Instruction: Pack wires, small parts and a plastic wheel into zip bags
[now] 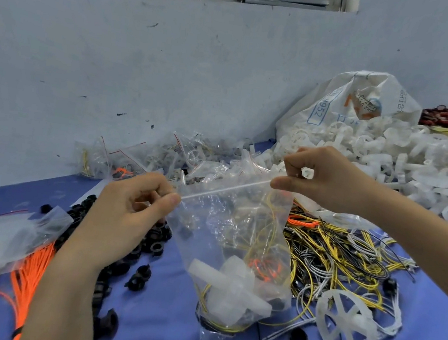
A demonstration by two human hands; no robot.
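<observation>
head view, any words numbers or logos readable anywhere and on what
"1952", possibly missing a leading character, in a blue outlined box, printed sideways on the white woven sack against the wall.
Other blue print and an orange logo on the same sack: too creased and blurred to read.
Blue characters near the sack's right edge: not legible.
The zip bag held by the left hand and right hand shows no print.

Blue table [160, 314], orange wires [31, 273]
</observation>
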